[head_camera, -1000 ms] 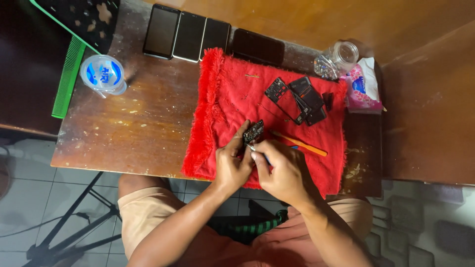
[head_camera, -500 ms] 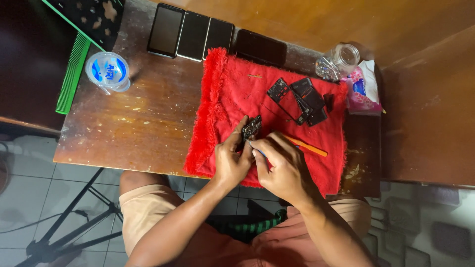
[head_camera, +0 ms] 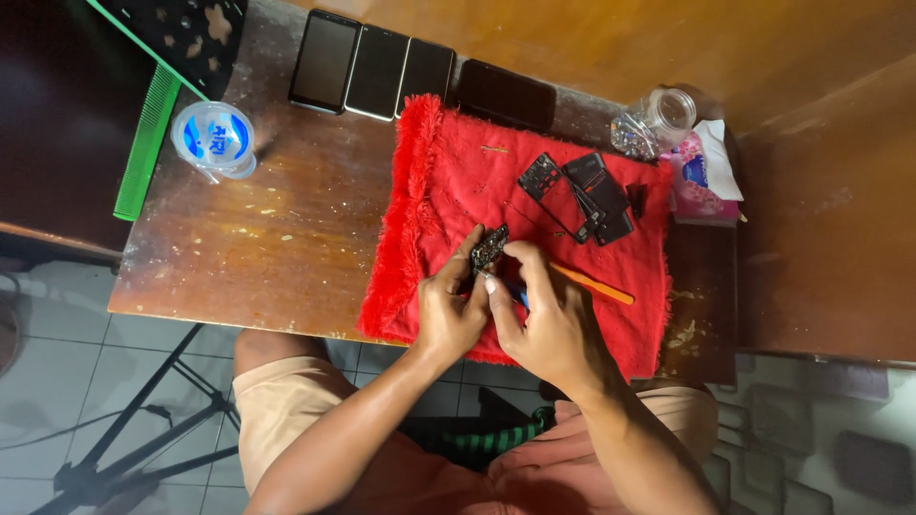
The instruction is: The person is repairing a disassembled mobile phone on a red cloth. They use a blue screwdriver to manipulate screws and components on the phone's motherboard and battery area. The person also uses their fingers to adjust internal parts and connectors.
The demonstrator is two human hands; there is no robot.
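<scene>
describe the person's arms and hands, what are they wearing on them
Both arms are bare up to the frame edge: no sleeves, gloves, watch or bracelets show. The left hand and right hand carry no visible rings. Peach-coloured shorts cover the lap.

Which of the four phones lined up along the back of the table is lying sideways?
The rightmost phone, at the top edge of the red cloth. It lies lengthwise along the row; the other three stand side by side, pointing away from the person.

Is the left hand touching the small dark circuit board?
Touching. The head view shows the left hand with its fingertips pinching the edge of the small dark circuit board above the red towel.
</scene>
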